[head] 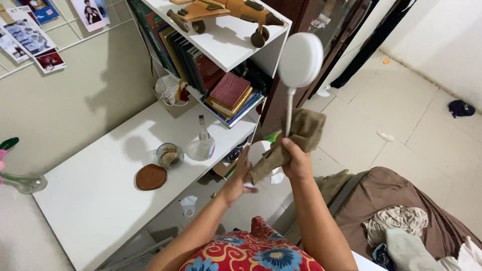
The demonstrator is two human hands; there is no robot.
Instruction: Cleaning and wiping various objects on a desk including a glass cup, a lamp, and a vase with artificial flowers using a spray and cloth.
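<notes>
Head view: right hand [296,163] clenches cloth [296,138] around lamp [300,60] stalk; left hand [238,180] pinches cloth's tail. Lamp seems light, top-heavy; grip low.

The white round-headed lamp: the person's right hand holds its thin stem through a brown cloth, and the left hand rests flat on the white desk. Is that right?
Not quite. In the head view the left hand is off the white desk, held beside the brown cloth. The right hand does grip the lamp stem through it.

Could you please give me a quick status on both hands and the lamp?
Right hand grips brown cloth around white lamp stem. Left hand on lamp base. Nothing in the way.
</notes>
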